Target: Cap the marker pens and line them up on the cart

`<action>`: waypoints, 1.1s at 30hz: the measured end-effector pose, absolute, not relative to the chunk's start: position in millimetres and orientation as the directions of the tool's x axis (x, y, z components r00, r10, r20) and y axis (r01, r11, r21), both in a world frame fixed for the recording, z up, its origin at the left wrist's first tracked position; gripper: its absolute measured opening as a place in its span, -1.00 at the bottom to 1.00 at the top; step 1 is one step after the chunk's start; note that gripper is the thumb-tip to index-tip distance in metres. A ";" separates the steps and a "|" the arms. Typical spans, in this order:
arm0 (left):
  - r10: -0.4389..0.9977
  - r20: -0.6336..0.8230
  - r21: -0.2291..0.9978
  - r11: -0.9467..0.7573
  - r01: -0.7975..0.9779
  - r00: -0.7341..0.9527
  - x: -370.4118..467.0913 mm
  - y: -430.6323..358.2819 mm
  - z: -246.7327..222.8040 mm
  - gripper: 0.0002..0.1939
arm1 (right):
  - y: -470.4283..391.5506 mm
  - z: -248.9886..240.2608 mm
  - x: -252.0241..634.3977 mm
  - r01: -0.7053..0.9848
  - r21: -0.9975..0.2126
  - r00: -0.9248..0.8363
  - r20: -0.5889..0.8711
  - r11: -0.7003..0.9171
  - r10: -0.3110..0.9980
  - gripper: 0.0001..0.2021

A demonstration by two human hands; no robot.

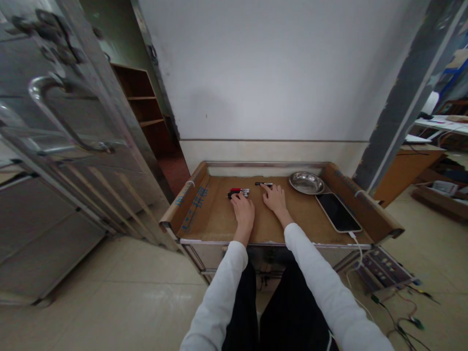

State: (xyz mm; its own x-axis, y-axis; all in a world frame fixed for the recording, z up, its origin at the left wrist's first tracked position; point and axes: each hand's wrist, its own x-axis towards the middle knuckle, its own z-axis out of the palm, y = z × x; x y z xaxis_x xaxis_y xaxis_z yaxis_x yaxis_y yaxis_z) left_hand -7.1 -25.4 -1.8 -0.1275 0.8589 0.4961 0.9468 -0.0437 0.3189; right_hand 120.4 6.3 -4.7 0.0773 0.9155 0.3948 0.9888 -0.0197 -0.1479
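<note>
My left hand [244,212] lies over a small group of slim pieces on the cardboard-lined cart top [215,214]. Its fingertips touch a black piece [231,195]; just behind it is a red piece [236,189], and silvery ends [246,192] show at the right of the group. What kind of objects these are is too small to tell. Farther right, my right hand [276,199] has its fingers apart, the index fingertip at a small black and silver rod-like piece [263,184]. Neither hand visibly lifts anything.
A round metal dish [306,182] stands at the back right. In front of it lies a phone [338,212] with a white cable [354,239] over the front edge. Raised cardboard sides [365,200] flank the top. A metal door [73,122] is at left, a wall [270,73] behind.
</note>
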 end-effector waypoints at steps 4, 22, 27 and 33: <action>0.857 0.501 0.327 -0.060 0.943 -0.119 -3.8 -26.5 -1.9 -0.72 | 5.5 -5.0 122.9 0.984 -0.174 0.049 0.384 0.020 0.922 -0.62; 0.859 0.445 0.301 -0.411 0.861 0.254 38.7 25.7 -11.9 -0.82 | 10.0 -6.0 132.1 0.943 -0.292 0.262 0.354 -0.160 0.898 -0.69; 0.871 0.440 0.374 -0.397 0.838 0.216 37.6 29.3 -12.2 -0.86 | 8.3 -7.8 132.7 0.936 -0.296 0.294 0.364 -0.190 0.884 -0.75; 0.862 0.463 0.444 -0.426 0.789 0.205 33.6 32.6 -19.7 -0.88 | -2.7 -8.0 133.7 0.952 -0.251 0.265 0.387 -0.176 0.883 -0.75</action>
State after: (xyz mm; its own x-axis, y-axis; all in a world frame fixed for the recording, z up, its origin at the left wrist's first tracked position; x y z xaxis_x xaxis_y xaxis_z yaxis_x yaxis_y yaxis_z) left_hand 33.6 32.6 -19.7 0.2053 0.8621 0.4632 0.7885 -0.4261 0.4435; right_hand 133.7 -2.7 -8.0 0.2652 0.8829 0.3874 0.9518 -0.1756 -0.2513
